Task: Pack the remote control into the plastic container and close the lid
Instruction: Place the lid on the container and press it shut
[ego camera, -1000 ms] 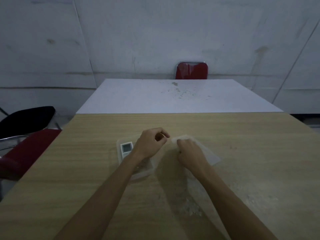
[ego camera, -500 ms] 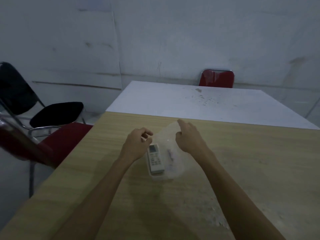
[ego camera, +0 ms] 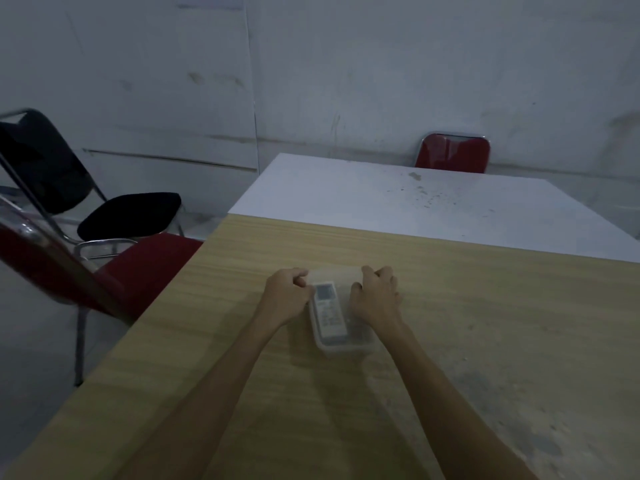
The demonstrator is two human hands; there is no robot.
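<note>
A clear plastic container (ego camera: 346,349) stands on the wooden table (ego camera: 467,323), a little left of centre. The white remote control (ego camera: 328,313) lies inside it, display end away from me. The translucent lid (ego camera: 334,273) rests flat over the container and I see the remote through it. My left hand (ego camera: 287,296) has its fingers curled against the container's far left edge. On the opposite side, my right hand (ego camera: 375,296) is bent over the lid's right edge, pressing down. The hands hide both long sides of the container.
A white table (ego camera: 415,202) adjoins the wooden one at its far edge, with a red chair (ego camera: 452,154) behind it. To the left stand a black chair (ego camera: 128,213) and a red chair (ego camera: 145,261) close to the table's left edge.
My right hand swung the lid from the right over the container and laid it down flat. My left hand stayed at the container's left side. The camera turned left.
</note>
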